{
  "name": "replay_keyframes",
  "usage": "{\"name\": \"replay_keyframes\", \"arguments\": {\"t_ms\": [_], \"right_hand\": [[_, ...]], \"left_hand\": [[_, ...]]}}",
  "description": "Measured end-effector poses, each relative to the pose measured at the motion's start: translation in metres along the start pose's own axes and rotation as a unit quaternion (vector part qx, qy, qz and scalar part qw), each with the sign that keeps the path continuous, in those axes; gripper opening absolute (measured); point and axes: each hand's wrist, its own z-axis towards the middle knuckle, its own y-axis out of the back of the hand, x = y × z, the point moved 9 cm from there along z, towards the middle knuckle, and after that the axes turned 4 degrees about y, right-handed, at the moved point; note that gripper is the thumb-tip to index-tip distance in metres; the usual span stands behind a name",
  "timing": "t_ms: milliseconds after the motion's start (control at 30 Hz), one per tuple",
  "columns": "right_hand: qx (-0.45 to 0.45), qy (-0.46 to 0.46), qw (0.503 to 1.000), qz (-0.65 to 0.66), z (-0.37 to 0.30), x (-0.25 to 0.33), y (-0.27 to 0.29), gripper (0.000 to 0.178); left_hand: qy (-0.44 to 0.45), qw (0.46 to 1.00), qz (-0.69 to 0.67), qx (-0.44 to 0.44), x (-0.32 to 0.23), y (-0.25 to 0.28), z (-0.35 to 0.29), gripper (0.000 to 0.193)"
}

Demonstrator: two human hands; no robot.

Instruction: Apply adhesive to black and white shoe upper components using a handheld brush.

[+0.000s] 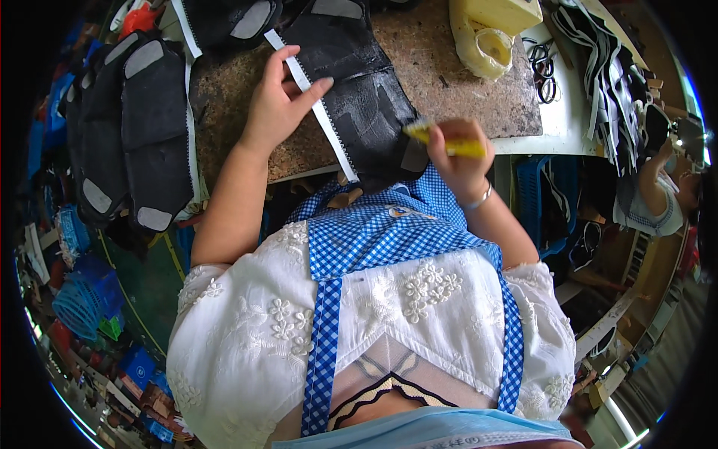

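Observation:
A glossy black panel [366, 112] with a white zipper tape [318, 101] along its left edge lies at the front of the worktable, its near end overhanging the edge. My left hand [278, 105] grips that left edge, thumb over the tape and onto the panel. In my right hand [465, 153] is a small yellow brush [460, 144], slightly blurred. Its tip is at the panel's right edge, near a dark grey patch [413, 157]. Wet-looking shine covers much of the panel's surface.
Several similar black panels [153, 112] with grey patches hang at the left. A cut yellow plastic jug [493, 45] stands at the back right, beside black-handled scissors [544, 71]. Black and white strips [609, 82] drape at the far right. Another person's arm [654, 176] shows there.

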Motion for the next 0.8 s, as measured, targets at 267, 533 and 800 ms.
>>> {"name": "replay_keyframes", "arguments": {"t_ms": [267, 533, 800], "right_hand": [[-0.207, -0.224, 0.910, 0.283, 0.012, -0.036, 0.078, 0.026], [-0.265, -0.224, 0.868, 0.354, 0.036, -0.072, 0.098, 0.030], [-0.244, -0.296, 0.870, 0.308, 0.011, -0.100, 0.085, 0.025]], "left_hand": [[-0.040, 0.995, 0.072, -0.048, -0.056, -0.019, -0.034, 0.047], [-0.298, 0.937, 0.150, -0.106, -0.163, 0.019, 0.083, 0.039], [-0.400, 0.813, 0.327, -0.268, -0.174, 0.074, 0.091, 0.046]]}}
